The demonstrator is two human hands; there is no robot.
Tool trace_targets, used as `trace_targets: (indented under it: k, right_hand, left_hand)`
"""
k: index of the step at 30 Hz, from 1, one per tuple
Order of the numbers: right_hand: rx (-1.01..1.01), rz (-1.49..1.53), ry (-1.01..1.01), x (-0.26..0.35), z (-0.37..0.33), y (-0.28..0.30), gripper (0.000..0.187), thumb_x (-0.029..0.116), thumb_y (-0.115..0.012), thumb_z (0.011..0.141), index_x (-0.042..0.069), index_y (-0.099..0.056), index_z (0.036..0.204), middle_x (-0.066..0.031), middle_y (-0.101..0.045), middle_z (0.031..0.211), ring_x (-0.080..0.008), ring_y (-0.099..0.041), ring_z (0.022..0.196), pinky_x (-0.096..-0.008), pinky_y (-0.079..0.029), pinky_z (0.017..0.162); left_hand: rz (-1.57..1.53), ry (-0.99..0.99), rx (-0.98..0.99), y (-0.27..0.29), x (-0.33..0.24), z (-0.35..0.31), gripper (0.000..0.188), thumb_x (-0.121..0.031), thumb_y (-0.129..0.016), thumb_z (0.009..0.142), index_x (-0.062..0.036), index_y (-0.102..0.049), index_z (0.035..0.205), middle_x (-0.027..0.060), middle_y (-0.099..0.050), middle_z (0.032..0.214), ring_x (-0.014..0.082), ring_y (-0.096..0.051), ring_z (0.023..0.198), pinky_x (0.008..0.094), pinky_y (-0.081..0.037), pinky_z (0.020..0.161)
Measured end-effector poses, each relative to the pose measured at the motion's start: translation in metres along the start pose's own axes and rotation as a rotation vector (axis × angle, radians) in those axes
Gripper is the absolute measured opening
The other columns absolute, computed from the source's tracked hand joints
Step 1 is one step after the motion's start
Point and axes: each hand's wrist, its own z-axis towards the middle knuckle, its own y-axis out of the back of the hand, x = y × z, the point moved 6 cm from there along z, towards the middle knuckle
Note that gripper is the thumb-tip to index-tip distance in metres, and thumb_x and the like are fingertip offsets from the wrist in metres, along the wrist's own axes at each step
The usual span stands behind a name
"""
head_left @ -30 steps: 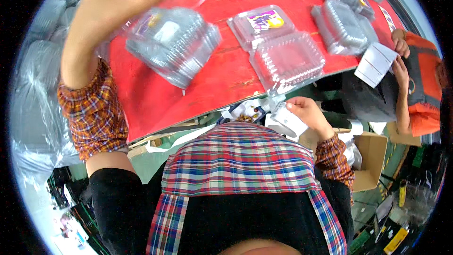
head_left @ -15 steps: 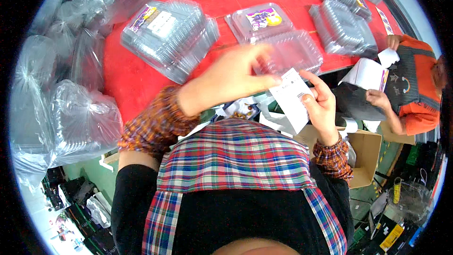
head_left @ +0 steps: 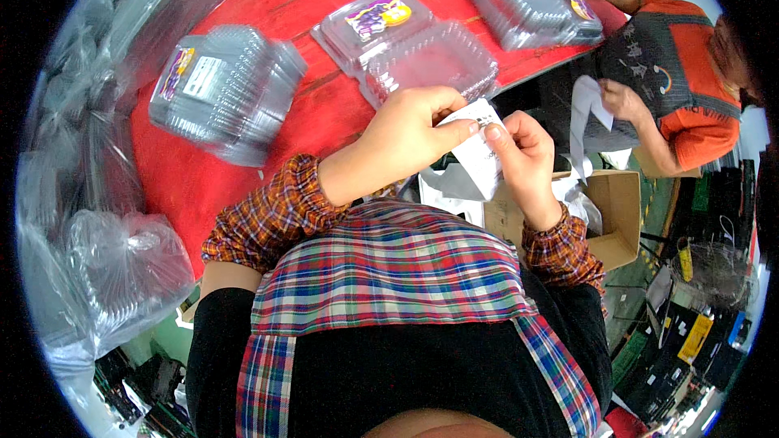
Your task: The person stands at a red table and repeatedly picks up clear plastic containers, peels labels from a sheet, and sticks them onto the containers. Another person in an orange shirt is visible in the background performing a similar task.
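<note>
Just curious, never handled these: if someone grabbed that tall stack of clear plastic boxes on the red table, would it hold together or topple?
The stack of clear boxes probably weighs little: the walls look thin and see-through. It already leans sideways on the red table, so a push would likely slide or spill it. The nested shells may flex under a squeeze.

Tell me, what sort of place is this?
Probably a packing or labelling workshop. Stacks of clear plastic clamshell containers lie on a red table, the worker's two hands hold a white label sheet, and a co-worker handles similar sheets beside a cardboard box.
</note>
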Motion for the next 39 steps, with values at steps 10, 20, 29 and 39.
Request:
trace_targets:
  k: [10, 20, 29, 39]
  right_hand:
    - [0.077, 0.271, -0.558, -0.018, 0.054, -0.008, 0.02, 0.016, -0.063, 0.086, -0.003, -0.063, 0.091, -0.0051, -0.066, 0.078, -0.011, -0.061, 0.064, -0.0245, -0.049, 0.057]
    - [0.201, 0.025, -0.652, -0.036, 0.131, -0.023, 0.032, 0.013, -0.066, 0.082, -0.011, -0.058, 0.101, -0.0142, -0.065, 0.092, -0.0197, -0.065, 0.074, -0.0314, -0.053, 0.061]
    - [0.205, -0.016, -0.697, -0.038, 0.135, -0.02, 0.029, 0.015, -0.067, 0.081, -0.008, -0.063, 0.098, -0.0126, -0.067, 0.088, -0.0188, -0.064, 0.067, -0.0331, -0.051, 0.057]
    - [0.075, 0.061, -0.816, -0.08, 0.014, 0.074, 0.023, 0.023, -0.065, 0.085, 0.0, -0.063, 0.087, -0.0027, -0.064, 0.077, -0.0086, -0.058, 0.066, -0.0229, -0.046, 0.06]
  left_hand:
    - [0.036, 0.039, -0.319, 0.051, 0.042, 0.017, 0.023, -0.016, -0.06, 0.088, 0.0003, -0.063, 0.103, 0.005, -0.065, 0.09, 0.0097, -0.059, 0.082, 0.0244, -0.047, 0.072]
    - [0.538, -0.304, -0.61, 0.096, 0.05, 0.018, 0.019, -0.022, -0.061, 0.083, -0.0094, -0.068, 0.095, 0.0079, -0.063, 0.093, 0.0286, -0.054, 0.093, 0.0378, -0.04, 0.086]
    - [0.795, -0.296, -0.451, 0.053, 0.064, 0.054, 0.033, -0.04, -0.05, 0.089, -0.0183, -0.069, 0.104, 0.0143, -0.048, 0.128, 0.0396, -0.032, 0.124, 0.0581, -0.023, 0.099]
    - [1.128, -0.518, -0.219, 0.029, 0.027, 0.053, 0.029, -0.038, -0.06, 0.081, -0.0172, -0.069, 0.099, 0.0085, -0.052, 0.125, 0.036, -0.036, 0.124, 0.0601, -0.022, 0.101]
